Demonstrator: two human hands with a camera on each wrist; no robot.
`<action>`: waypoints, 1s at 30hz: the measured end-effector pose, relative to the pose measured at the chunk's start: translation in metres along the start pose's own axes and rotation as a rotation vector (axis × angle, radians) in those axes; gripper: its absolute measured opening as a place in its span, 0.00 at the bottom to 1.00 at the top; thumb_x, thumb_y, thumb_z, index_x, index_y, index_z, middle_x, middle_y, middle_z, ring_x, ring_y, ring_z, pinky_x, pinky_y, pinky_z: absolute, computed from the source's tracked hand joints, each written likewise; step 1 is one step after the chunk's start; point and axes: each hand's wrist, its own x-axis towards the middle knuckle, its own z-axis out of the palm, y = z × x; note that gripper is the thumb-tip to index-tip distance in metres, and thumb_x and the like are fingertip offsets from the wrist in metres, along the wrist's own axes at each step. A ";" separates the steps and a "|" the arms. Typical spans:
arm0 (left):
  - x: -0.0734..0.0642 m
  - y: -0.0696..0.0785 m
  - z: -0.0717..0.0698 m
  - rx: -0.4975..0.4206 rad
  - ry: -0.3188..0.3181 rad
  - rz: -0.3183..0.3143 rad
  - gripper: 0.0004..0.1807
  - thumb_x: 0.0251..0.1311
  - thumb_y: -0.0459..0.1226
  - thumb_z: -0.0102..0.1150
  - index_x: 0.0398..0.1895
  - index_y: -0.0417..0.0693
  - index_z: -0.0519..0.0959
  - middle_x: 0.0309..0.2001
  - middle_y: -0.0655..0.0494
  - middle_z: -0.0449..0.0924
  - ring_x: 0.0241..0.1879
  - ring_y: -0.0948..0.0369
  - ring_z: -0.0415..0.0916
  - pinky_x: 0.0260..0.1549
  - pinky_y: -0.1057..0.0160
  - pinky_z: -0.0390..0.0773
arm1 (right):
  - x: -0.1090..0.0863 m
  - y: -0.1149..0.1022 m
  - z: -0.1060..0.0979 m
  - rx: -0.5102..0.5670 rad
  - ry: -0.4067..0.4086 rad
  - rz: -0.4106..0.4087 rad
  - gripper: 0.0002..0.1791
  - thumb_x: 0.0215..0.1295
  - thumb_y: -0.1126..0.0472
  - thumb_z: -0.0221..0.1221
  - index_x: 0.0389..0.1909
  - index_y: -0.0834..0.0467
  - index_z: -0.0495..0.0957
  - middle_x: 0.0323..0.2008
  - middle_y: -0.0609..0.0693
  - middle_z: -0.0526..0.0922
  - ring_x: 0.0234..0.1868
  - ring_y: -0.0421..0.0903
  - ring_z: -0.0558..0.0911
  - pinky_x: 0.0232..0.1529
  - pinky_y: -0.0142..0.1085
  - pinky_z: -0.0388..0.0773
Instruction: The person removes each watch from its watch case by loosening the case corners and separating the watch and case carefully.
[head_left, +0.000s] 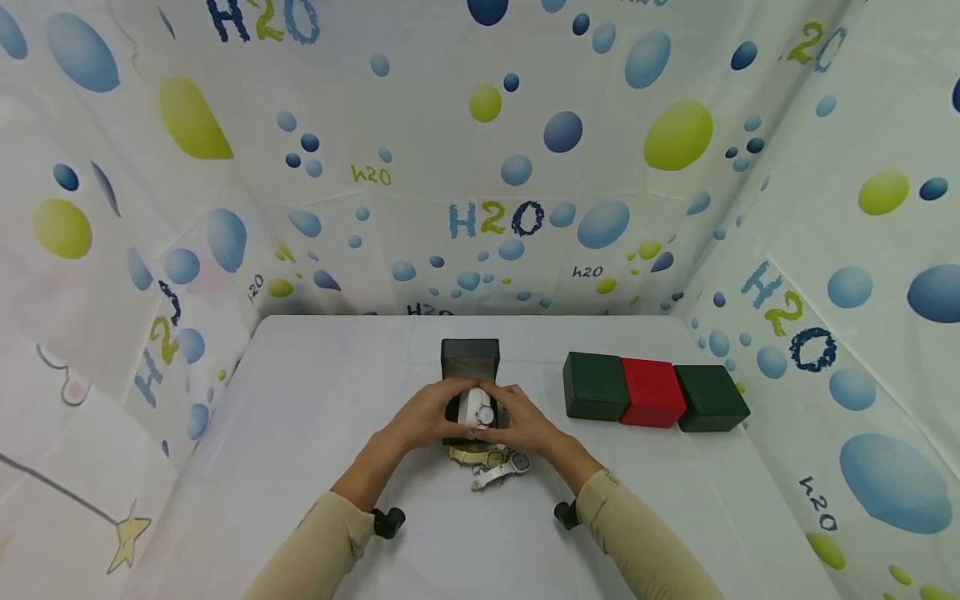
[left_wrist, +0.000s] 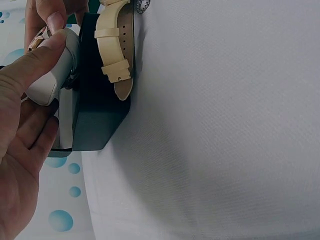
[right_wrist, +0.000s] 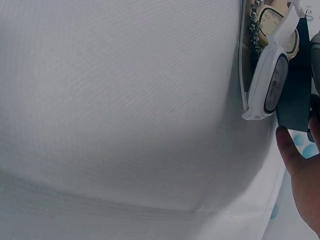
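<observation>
Both hands meet over an open dark box [head_left: 470,360], its lid raised at the back. Between them is a pale watch cushion [left_wrist: 45,89] wearing a white-strapped watch [head_left: 485,415]. My left hand [head_left: 429,412] grips the cushion, thumb on top and fingers beneath it in the left wrist view. The right hand [head_left: 527,422] curls round the cushion's other side, its thumb near the left one. Against the box front lie a cream-strapped watch [left_wrist: 107,50], a white watch [right_wrist: 268,82] and a silver chain-link band [right_wrist: 254,25]. The box's inside is mostly hidden by the hands.
To the right on the white-covered table [head_left: 315,375] stand a dark green box [head_left: 596,386], a red box [head_left: 652,393] and another dark green box [head_left: 712,398], side by side. A patterned curtain [head_left: 420,150] surrounds the table at the back and sides.
</observation>
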 end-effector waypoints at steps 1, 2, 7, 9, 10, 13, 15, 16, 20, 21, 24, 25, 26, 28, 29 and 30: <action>0.000 0.000 0.000 0.006 -0.001 0.002 0.48 0.52 0.48 0.81 0.76 0.47 0.70 0.73 0.50 0.73 0.73 0.50 0.70 0.69 0.47 0.73 | 0.000 0.001 0.000 0.005 -0.003 0.003 0.49 0.69 0.40 0.66 0.84 0.45 0.52 0.73 0.52 0.68 0.72 0.51 0.66 0.69 0.57 0.71; 0.001 0.001 0.000 0.008 -0.002 0.000 0.48 0.51 0.48 0.81 0.76 0.48 0.70 0.73 0.51 0.73 0.73 0.50 0.70 0.69 0.47 0.73 | 0.000 0.001 -0.001 0.008 -0.002 0.002 0.49 0.69 0.41 0.66 0.84 0.46 0.52 0.73 0.53 0.68 0.72 0.52 0.66 0.69 0.58 0.71; 0.001 0.001 0.001 -0.003 -0.001 -0.017 0.47 0.52 0.49 0.81 0.75 0.48 0.71 0.72 0.51 0.74 0.72 0.50 0.71 0.69 0.47 0.73 | 0.000 0.000 -0.002 0.007 0.000 0.007 0.48 0.69 0.39 0.65 0.84 0.45 0.53 0.73 0.56 0.67 0.73 0.55 0.67 0.67 0.60 0.72; 0.002 0.001 0.001 -0.008 0.001 -0.025 0.47 0.52 0.50 0.81 0.75 0.49 0.71 0.72 0.52 0.75 0.72 0.50 0.71 0.69 0.47 0.73 | 0.001 0.000 -0.002 0.006 0.001 0.009 0.48 0.68 0.40 0.65 0.84 0.44 0.53 0.73 0.56 0.67 0.73 0.55 0.68 0.67 0.61 0.72; 0.002 0.001 0.001 -0.010 0.003 -0.029 0.47 0.52 0.50 0.81 0.75 0.49 0.72 0.72 0.52 0.75 0.72 0.50 0.72 0.69 0.46 0.73 | 0.001 0.000 -0.003 0.008 0.003 0.011 0.47 0.68 0.40 0.64 0.84 0.44 0.54 0.73 0.57 0.67 0.73 0.55 0.68 0.66 0.61 0.72; 0.004 0.002 0.002 -0.002 0.022 -0.047 0.47 0.50 0.54 0.81 0.73 0.50 0.73 0.69 0.53 0.78 0.69 0.51 0.75 0.66 0.47 0.76 | 0.001 0.002 -0.003 0.000 0.018 0.013 0.46 0.67 0.43 0.65 0.83 0.44 0.56 0.72 0.57 0.68 0.71 0.55 0.70 0.65 0.60 0.74; 0.004 0.002 0.002 -0.004 0.038 -0.071 0.47 0.48 0.57 0.81 0.71 0.50 0.75 0.64 0.53 0.81 0.62 0.53 0.79 0.61 0.48 0.79 | 0.001 0.003 -0.002 -0.028 0.033 0.009 0.46 0.66 0.43 0.65 0.82 0.44 0.57 0.71 0.57 0.69 0.70 0.55 0.72 0.63 0.59 0.76; 0.004 0.002 0.003 -0.003 0.044 -0.085 0.47 0.47 0.58 0.81 0.70 0.50 0.76 0.62 0.54 0.82 0.59 0.54 0.81 0.58 0.49 0.81 | 0.002 0.003 -0.002 -0.045 0.040 0.003 0.46 0.66 0.42 0.66 0.82 0.44 0.57 0.70 0.56 0.70 0.69 0.54 0.72 0.63 0.57 0.76; 0.006 0.002 0.004 -0.034 0.048 -0.124 0.48 0.46 0.60 0.80 0.70 0.50 0.76 0.60 0.54 0.84 0.54 0.56 0.82 0.52 0.51 0.82 | 0.003 0.004 0.000 -0.091 0.069 -0.022 0.49 0.65 0.36 0.67 0.82 0.42 0.57 0.68 0.53 0.73 0.66 0.50 0.73 0.61 0.53 0.78; 0.007 0.002 0.003 -0.047 0.045 -0.124 0.47 0.47 0.60 0.80 0.70 0.51 0.76 0.61 0.54 0.83 0.56 0.56 0.82 0.54 0.51 0.82 | 0.003 0.004 0.000 -0.094 0.072 -0.028 0.49 0.65 0.35 0.67 0.82 0.42 0.56 0.68 0.52 0.73 0.66 0.50 0.72 0.61 0.52 0.78; 0.008 0.003 0.002 -0.075 0.034 -0.119 0.47 0.47 0.58 0.81 0.71 0.52 0.75 0.65 0.53 0.81 0.61 0.54 0.81 0.58 0.49 0.81 | 0.003 0.003 0.000 -0.089 0.081 -0.034 0.49 0.66 0.34 0.66 0.82 0.41 0.56 0.68 0.52 0.73 0.66 0.50 0.72 0.62 0.54 0.77; 0.008 0.003 0.002 -0.081 0.032 -0.112 0.47 0.48 0.57 0.81 0.71 0.52 0.75 0.65 0.53 0.81 0.61 0.54 0.81 0.59 0.49 0.81 | 0.003 0.002 0.000 -0.085 0.081 -0.028 0.49 0.66 0.34 0.65 0.83 0.41 0.56 0.68 0.52 0.73 0.67 0.50 0.72 0.62 0.54 0.77; 0.009 0.002 0.002 -0.085 0.030 -0.103 0.46 0.49 0.56 0.81 0.71 0.52 0.75 0.65 0.53 0.81 0.62 0.54 0.80 0.59 0.49 0.81 | 0.003 0.002 0.000 -0.081 0.078 -0.020 0.49 0.66 0.33 0.65 0.83 0.41 0.55 0.69 0.52 0.72 0.67 0.51 0.72 0.63 0.55 0.77; 0.009 0.002 0.002 -0.086 0.029 -0.092 0.45 0.51 0.55 0.80 0.72 0.52 0.75 0.66 0.54 0.81 0.63 0.54 0.80 0.60 0.49 0.80 | 0.003 0.001 0.000 -0.071 0.072 -0.003 0.48 0.67 0.33 0.64 0.83 0.41 0.56 0.69 0.54 0.71 0.68 0.51 0.73 0.63 0.55 0.77; 0.009 0.001 0.002 -0.089 0.029 -0.088 0.44 0.52 0.55 0.80 0.72 0.52 0.75 0.66 0.53 0.81 0.63 0.54 0.80 0.60 0.49 0.80 | 0.002 0.000 -0.001 -0.063 0.069 0.008 0.48 0.67 0.33 0.64 0.83 0.41 0.56 0.70 0.54 0.71 0.68 0.52 0.73 0.63 0.56 0.77; 0.009 0.001 0.002 -0.094 0.030 -0.086 0.43 0.53 0.54 0.80 0.72 0.52 0.75 0.66 0.53 0.81 0.63 0.54 0.80 0.60 0.48 0.80 | 0.002 0.000 -0.001 -0.055 0.065 0.016 0.48 0.67 0.33 0.64 0.83 0.41 0.56 0.70 0.55 0.71 0.68 0.52 0.73 0.63 0.56 0.77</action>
